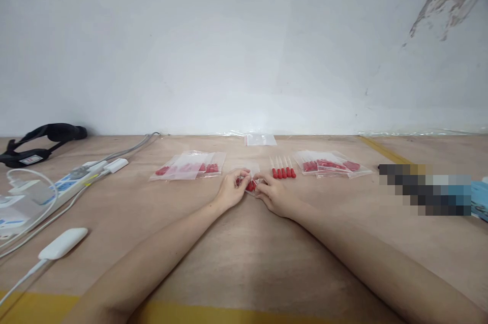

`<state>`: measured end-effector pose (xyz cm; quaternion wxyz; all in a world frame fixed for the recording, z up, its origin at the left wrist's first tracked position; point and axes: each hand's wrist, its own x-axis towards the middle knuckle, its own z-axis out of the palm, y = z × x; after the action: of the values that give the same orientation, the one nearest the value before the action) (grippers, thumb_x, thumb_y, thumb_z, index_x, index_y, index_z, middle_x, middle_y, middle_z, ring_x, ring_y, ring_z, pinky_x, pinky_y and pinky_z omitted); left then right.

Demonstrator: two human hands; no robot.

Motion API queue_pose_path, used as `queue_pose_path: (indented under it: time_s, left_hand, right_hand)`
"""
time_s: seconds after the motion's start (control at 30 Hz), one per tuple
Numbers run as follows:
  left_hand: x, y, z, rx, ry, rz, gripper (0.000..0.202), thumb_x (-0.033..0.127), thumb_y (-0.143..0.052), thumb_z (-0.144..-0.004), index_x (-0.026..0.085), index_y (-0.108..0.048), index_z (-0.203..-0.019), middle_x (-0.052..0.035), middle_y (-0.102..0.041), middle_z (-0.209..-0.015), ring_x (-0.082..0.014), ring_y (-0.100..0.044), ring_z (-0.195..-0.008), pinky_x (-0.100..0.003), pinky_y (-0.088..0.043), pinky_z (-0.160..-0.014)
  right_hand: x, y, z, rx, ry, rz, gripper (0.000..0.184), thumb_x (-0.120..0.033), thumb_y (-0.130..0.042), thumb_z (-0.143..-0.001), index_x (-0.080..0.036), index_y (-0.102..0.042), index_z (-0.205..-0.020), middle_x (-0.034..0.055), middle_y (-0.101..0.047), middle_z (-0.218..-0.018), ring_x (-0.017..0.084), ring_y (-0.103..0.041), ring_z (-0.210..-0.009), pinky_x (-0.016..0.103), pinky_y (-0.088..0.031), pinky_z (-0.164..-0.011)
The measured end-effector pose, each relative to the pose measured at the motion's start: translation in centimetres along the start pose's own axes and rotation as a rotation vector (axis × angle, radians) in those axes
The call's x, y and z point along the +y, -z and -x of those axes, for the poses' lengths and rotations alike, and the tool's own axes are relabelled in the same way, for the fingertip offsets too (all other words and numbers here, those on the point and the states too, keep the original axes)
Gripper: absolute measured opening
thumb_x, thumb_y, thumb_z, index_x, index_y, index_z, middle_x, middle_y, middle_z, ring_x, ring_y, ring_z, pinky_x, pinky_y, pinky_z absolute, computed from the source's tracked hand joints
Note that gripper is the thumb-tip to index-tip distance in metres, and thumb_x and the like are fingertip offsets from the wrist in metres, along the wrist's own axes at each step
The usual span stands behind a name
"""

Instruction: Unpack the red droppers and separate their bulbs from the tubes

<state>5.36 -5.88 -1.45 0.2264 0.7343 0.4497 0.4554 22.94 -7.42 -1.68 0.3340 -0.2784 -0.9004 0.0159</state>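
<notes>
My left hand [232,190] pinches the left side of a small clear plastic bag [256,167] on the table. Red-ended pieces [250,186] show through the plastic between my hands. From the other side, the fingertips of my right hand [277,194] are closed on the bag's right edge. Just beyond that hand, several loose pieces with red ends and thin pale stems [284,172] lie side by side in a row. Fingers partly cover the bag, so its opening cannot be made out.
Filled clear bags with red pieces lie in a left pile [186,165] and a right pile [331,164]. One flat bag [260,140] is by the wall. A power strip [68,184], white charger [63,243] and black strap [57,133] sit left; a blurred-out object [427,189] lies right.
</notes>
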Motion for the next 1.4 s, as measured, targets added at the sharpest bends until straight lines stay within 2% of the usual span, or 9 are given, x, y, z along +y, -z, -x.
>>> queue_pose_path:
  time_s: [0.2,0.33,0.47,0.67,0.83,0.93,1.03,1.2,1.4]
  left_hand:
    - [-0.6,2.5,0.1,-0.238,-0.170,-0.074,0.033,0.035,-0.044,-0.084,0.019,-0.055,-0.110,-0.0063,-0.054,-0.119,-0.0203,-0.037,-0.122,-0.037,-0.029,-0.102]
    - [-0.3,3.4,0.6,-0.418,-0.268,-0.166,0.041,0.037,-0.050,-0.081,0.019,-0.051,-0.117,-0.0072,-0.053,-0.120,-0.0208,-0.043,-0.117,-0.036,-0.032,-0.100]
    - [0.3,3.4,1.2,-0.483,-0.294,-0.222,0.047,0.038,-0.054,-0.078,0.018,-0.048,-0.120,-0.0087,-0.054,-0.118,-0.0207,-0.049,-0.110,-0.035,-0.037,-0.095]
    - [0.4,3.5,1.6,-0.481,-0.302,-0.261,0.055,0.039,-0.060,-0.073,0.019,-0.045,-0.122,-0.0099,-0.053,-0.120,-0.0230,-0.049,-0.110,-0.038,-0.037,-0.094]
    - [0.4,3.6,1.8,-0.427,-0.252,-0.295,0.053,0.043,-0.058,-0.074,0.018,-0.047,-0.121,-0.0095,-0.056,-0.115,-0.0222,-0.052,-0.103,-0.035,-0.041,-0.088]
    - [0.3,3.5,2.1,-0.359,-0.195,-0.298,0.048,0.043,-0.055,-0.076,0.018,-0.049,-0.117,-0.0086,-0.059,-0.110,-0.0212,-0.055,-0.097,-0.033,-0.043,-0.083]
    - [0.3,3.4,2.2,-0.316,-0.200,-0.293,0.045,0.042,-0.055,-0.076,0.019,-0.052,-0.114,-0.0076,-0.059,-0.109,-0.0212,-0.055,-0.097,-0.033,-0.043,-0.083]
    - [0.3,3.4,2.1,-0.310,-0.252,-0.238,0.046,0.042,-0.060,-0.073,0.020,-0.053,-0.113,-0.0055,-0.060,-0.107,-0.0200,-0.055,-0.097,-0.031,-0.043,-0.084]
    - [0.1,3.3,2.0,-0.305,-0.248,-0.222,0.051,0.043,-0.065,-0.068,0.020,-0.053,-0.112,-0.0055,-0.060,-0.108,-0.0204,-0.055,-0.099,-0.032,-0.042,-0.086]
  right_hand:
    - [0.9,1.8,1.3,0.014,-0.142,-0.216,0.015,-0.022,-0.050,-0.077,-0.017,-0.057,-0.064,0.0057,-0.056,-0.095,0.013,-0.056,-0.081,0.027,-0.045,-0.073]
    - [1.5,1.4,1.4,0.169,-0.210,-0.071,0.014,-0.022,-0.052,-0.076,-0.018,-0.063,-0.069,0.0057,-0.055,-0.084,0.015,-0.054,-0.079,0.031,-0.044,-0.072]
    - [1.3,0.9,1.2,0.153,-0.229,0.001,0.018,-0.018,-0.052,-0.076,-0.019,-0.067,-0.084,0.0046,-0.053,-0.074,0.015,-0.051,-0.072,0.030,-0.044,-0.067]
    - [0.8,0.7,1.0,0.094,-0.254,-0.151,0.029,-0.013,-0.050,-0.076,-0.020,-0.063,-0.101,0.0058,-0.062,-0.091,0.015,-0.057,-0.083,0.029,-0.045,-0.075]
    - [0.6,1.9,0.6,-0.036,-0.328,-0.091,0.035,-0.031,-0.058,-0.074,-0.024,-0.060,-0.108,0.0042,-0.065,-0.100,0.020,-0.057,-0.091,0.034,-0.042,-0.080]
    - [0.5,3.0,0.4,-0.142,-0.360,-0.118,0.045,-0.041,-0.063,-0.067,-0.025,-0.058,-0.109,0.0023,-0.066,-0.094,0.021,-0.058,-0.088,0.032,-0.041,-0.076]
    - [0.3,3.3,0.2,-0.206,-0.387,-0.225,0.041,-0.044,-0.064,-0.066,-0.025,-0.062,-0.102,-0.0005,-0.065,-0.087,0.017,-0.057,-0.081,0.027,-0.040,-0.070]
    - [0.5,1.6,-0.1,-0.183,-0.435,-0.340,0.025,-0.033,-0.054,-0.075,-0.019,-0.063,-0.094,0.0009,-0.063,-0.082,0.014,-0.054,-0.073,0.024,-0.039,-0.065]
    - [1.0,-0.3,-0.1,-0.093,-0.543,-0.381,0.020,-0.024,-0.061,-0.069,-0.017,-0.060,-0.088,0.0031,-0.063,-0.081,0.014,-0.055,-0.070,0.025,-0.042,-0.062]
